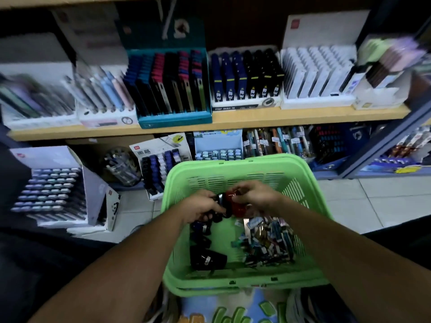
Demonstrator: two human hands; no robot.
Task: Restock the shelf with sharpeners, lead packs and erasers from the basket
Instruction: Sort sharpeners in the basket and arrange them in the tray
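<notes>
A green plastic basket (182,183) sits in front of me, low in the head view. Both my hands are inside it. My left hand (200,207) is closed around several small black sharpeners (220,200). My right hand (256,197) grips a red sharpener (236,206), touching the black ones. More dark sharpeners (206,255) lie in the basket's left half. A pile of small wrapped erasers and lead packs (268,238) fills the right half. A tilted display box of black and blue sharpeners (158,169) stands on the lower shelf just behind the basket.
The wooden upper shelf (233,120) carries a row of display boxes with lead packs (170,85). Below are an eraser box (219,150), pens (275,141) and a clear jar (122,166). A large open box (53,190) stands at left on the tiled floor (373,201).
</notes>
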